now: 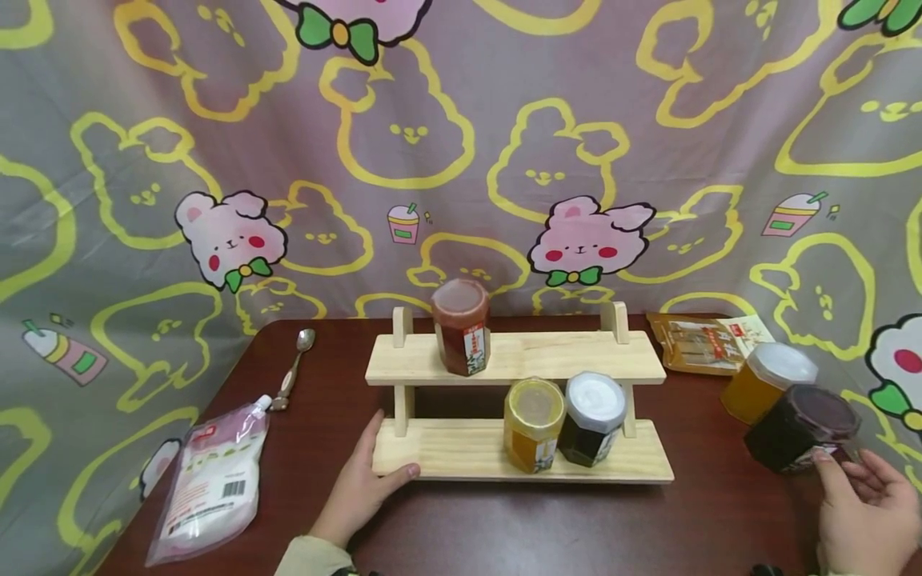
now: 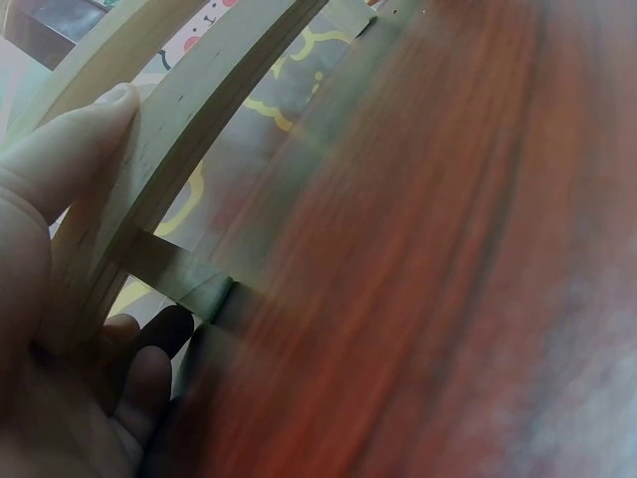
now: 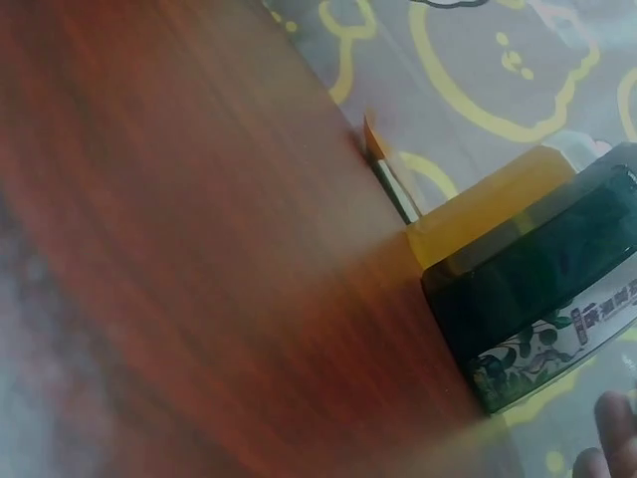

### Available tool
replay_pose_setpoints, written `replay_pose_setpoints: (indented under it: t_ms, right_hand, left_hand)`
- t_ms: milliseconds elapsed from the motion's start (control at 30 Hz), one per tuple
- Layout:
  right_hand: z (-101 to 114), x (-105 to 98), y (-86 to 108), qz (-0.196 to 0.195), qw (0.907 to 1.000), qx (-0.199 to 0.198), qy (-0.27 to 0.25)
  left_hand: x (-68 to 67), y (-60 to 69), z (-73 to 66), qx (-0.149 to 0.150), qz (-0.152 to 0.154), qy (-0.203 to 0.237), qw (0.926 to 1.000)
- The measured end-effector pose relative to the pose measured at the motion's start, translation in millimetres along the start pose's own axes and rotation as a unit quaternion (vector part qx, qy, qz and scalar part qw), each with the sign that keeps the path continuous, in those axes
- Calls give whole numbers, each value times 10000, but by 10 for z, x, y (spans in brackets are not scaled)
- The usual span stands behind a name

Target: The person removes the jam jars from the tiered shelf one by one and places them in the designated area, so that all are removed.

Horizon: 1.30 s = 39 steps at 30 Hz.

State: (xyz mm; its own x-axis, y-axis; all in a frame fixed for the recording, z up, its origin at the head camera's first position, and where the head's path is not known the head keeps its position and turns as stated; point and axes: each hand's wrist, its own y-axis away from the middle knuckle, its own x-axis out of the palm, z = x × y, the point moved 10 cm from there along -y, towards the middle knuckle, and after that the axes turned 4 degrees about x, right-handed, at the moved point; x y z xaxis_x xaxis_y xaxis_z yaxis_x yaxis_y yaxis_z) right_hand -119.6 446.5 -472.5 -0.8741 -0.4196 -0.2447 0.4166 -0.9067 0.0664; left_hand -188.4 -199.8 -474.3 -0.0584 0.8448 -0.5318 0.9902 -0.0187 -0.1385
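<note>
My left hand (image 1: 363,484) grips the left end of a two-tier wooden shelf (image 1: 454,460). In the left wrist view its thumb (image 2: 80,144) lies on top of the board and the other fingers are underneath. Over at the right, my right hand (image 1: 864,504) is beside a dark jar (image 1: 788,436) with a dark lid. Its thumb overlaps the jar's label in the head view; whether it touches I cannot tell. In the right wrist view, fingertips (image 3: 612,438) show apart from the dark jar (image 3: 537,299), which stands on the table.
A red-brown jar (image 1: 463,328) stands on the upper tier. On the lower one are a yellow jar (image 1: 533,428) and a white-lidded dark jar (image 1: 591,424). An amber jar (image 1: 756,388) and a brown packet (image 1: 695,344) are at right; a spoon (image 1: 291,372) and spouted pouch (image 1: 216,480) at left.
</note>
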Motion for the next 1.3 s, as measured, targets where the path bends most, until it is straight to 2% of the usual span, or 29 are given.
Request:
replay_pose_setpoints:
  t_ms: [133,267,400,533,633,733,767,900,967,1167,1300]
  right_hand:
    - [48,-95,50,-180,9981,-168,-568]
    - [60,-156,92,-241,9878,-222,-1521]
    - [91,-191,149,-335,9785,-402,-1996]
    - [171,-191,227,-376,9812,-651,-1777]
    - [271,-168,304,-283,9869,-773,-1388]
    - [381,-141,381,-138,9866,-806,-1415]
    - [420,-134,405,-92,9858,-827,-1457]
    - [607,-105,458,84,9722,-1054,-2088]
    - [712,-79,484,238,9690,-1238,-2124]
    - [971,20,646,597,9763,-1775,-1080]
    - [1121,81,743,787,9722,-2023,-875]
  left_hand:
    - [6,-5,7,-20,18,20,10000]
    - [8,-10,15,-26,16,2,10000]
    - [-2,-5,6,6,-6,3,10000]
    - [-11,-1,0,40,-33,-3,10000]
    - [-13,0,4,47,-48,-44,10000]
    - [-7,0,8,44,-33,-74,10000]
    - [-4,-1,10,37,-25,-72,10000]
    - [19,-15,22,-6,3,31,10000]
    - [22,-20,20,-10,3,50,10000]
    - [6,-11,5,-4,0,20,10000]
    - [1,-6,-3,-18,23,-19,10000]
